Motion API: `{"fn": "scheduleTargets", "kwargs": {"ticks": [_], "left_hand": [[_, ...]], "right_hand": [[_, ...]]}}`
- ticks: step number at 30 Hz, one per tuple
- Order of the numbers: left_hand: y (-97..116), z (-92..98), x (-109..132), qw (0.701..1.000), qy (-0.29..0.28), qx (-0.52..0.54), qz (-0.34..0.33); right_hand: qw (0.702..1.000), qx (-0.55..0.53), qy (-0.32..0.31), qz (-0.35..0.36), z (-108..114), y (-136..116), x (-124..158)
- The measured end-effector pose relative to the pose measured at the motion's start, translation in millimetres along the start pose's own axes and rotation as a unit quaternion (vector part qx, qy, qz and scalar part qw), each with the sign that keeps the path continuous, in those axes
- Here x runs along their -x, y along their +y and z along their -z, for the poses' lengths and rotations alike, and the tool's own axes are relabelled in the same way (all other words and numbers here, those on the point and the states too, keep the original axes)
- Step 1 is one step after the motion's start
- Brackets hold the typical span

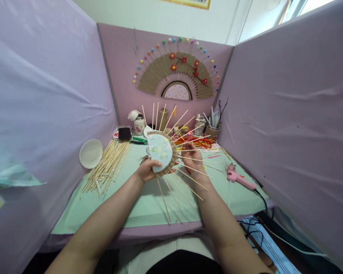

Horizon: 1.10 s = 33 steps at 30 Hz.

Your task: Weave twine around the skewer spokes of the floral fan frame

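Observation:
My left hand (147, 170) grips the lower edge of a half-round craft fan piece (161, 151). The piece has a pale blue-green patterned face, a twine rim and many thin wooden sticks (185, 179) fanning out from it. It is held upright above the green table mat (148, 205). My right hand (192, 156) is behind the sticks on the right side, fingers curled and touching them.
A pile of loose wooden sticks (108, 167) lies at left beside a white paper plate (90, 153). A pink glue gun (240, 177) with its cord lies at right. Red and yellow strips (198, 142), jars and cups stand at the back. A finished fan (177, 76) hangs on the partition.

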<state>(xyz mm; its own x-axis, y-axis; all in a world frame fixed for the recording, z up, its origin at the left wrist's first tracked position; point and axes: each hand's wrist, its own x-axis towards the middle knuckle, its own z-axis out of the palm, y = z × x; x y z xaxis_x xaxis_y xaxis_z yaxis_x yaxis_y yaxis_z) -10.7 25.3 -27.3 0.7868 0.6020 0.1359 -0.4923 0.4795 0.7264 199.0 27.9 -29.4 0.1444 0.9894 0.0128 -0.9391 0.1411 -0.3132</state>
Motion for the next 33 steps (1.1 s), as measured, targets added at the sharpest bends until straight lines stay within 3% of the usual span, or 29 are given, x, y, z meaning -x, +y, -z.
{"fn": "scheduleTargets", "kwargs": {"ticks": [7, 13, 19, 27, 33], "left_hand": [[5, -1.6, -3, 0.996, 0.072, 0.027, -0.042], [7, -2.3, -7, 0.989, 0.139, 0.041, -0.040], [5, -0.6, -8, 0.992, 0.119, 0.029, -0.015], [6, 8.1, -6, 0.996, 0.074, 0.015, 0.039], [7, 8.9, -5, 0.997, 0.073, 0.009, 0.032]], "right_hand": [[0.989, -0.034, -0.140, 0.010, 2, -21, 9], [0.985, -0.049, -0.154, 0.065, 5, -36, 12], [0.982, 0.015, -0.165, 0.097, 6, -44, 9], [0.990, -0.015, -0.119, 0.078, 2, -42, 13], [0.988, -0.032, -0.135, 0.069, 2, -42, 14]]}}
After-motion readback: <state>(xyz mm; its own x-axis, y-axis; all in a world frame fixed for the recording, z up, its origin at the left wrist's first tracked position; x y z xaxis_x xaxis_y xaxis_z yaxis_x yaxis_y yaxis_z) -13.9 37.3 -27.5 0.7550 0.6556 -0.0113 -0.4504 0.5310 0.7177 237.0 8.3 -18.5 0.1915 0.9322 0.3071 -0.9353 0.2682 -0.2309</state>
